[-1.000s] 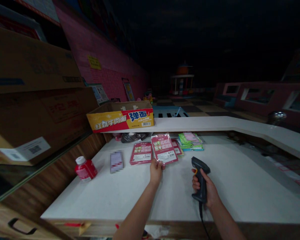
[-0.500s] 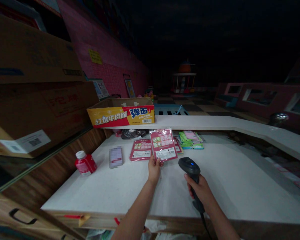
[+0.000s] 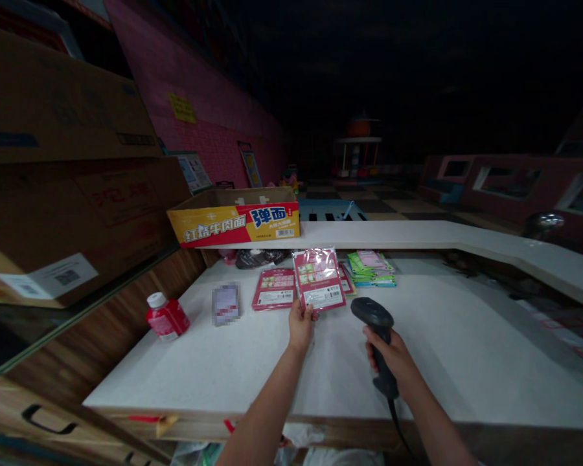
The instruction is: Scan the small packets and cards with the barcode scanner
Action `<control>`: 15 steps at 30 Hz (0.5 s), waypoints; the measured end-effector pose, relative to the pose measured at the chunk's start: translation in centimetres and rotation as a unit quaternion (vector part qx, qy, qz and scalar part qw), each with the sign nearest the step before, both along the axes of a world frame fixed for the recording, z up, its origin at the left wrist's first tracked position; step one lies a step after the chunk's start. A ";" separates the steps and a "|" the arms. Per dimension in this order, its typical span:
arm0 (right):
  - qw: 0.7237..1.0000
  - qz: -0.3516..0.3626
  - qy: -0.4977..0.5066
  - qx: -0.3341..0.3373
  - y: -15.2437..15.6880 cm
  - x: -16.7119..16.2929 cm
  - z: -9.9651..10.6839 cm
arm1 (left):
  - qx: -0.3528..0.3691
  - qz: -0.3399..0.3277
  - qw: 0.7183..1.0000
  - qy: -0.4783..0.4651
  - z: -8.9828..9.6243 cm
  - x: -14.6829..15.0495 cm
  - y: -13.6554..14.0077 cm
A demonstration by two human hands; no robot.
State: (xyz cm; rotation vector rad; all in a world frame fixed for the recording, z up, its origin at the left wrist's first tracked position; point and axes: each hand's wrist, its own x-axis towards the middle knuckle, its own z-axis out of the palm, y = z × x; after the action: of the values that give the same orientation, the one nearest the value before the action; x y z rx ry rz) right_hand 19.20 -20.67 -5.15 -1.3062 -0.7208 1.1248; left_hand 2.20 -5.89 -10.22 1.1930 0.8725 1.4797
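With our left hand [image 3: 301,327] we pinch the lower edge of a flat, crimson-and-white, plastic-wrapped packet [image 3: 319,278], its long axis running away beyond those fingertips. Our right hand [image 3: 392,359] wraps its fingers around a black plastic barcode scanner [image 3: 373,313], right of the left fingers, apart from the packet.

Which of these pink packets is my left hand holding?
The middle pink packet: your left hand grips its bottom edge. The left pink pile and the partly hidden right pink packet have no hand on them.
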 end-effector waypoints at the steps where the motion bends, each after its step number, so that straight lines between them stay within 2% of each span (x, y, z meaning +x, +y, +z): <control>1: 0.999 0.004 0.036 -0.003 0.3 0.4 -0.2 | 0.002 0.001 1.000 0.002 -0.1 0.0 0.0; 5: 0.978 0.041 0.204 -0.008 1.0 2.2 -1.4 | -0.002 0.000 1.000 0.002 -0.3 0.1 0.2; 9: 0.930 0.071 0.358 0.033 1.0 3.7 -2.6 | -0.003 -0.002 1.000 0.008 -0.2 0.3 0.1; 12: 0.908 0.077 0.409 0.056 0.9 4.3 -3.1 | -0.003 0.011 1.000 0.026 0.1 0.4 -0.4; 15: 0.903 0.079 0.420 0.050 0.9 4.6 -3.3 | 0.000 0.034 0.999 0.041 0.4 0.1 -0.9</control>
State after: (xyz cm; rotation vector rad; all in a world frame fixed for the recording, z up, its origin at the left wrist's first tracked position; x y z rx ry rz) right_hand 23.80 -19.74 -8.40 -0.5667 -0.2253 1.5963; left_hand 2.33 -6.83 -9.78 1.2422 0.9773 1.4948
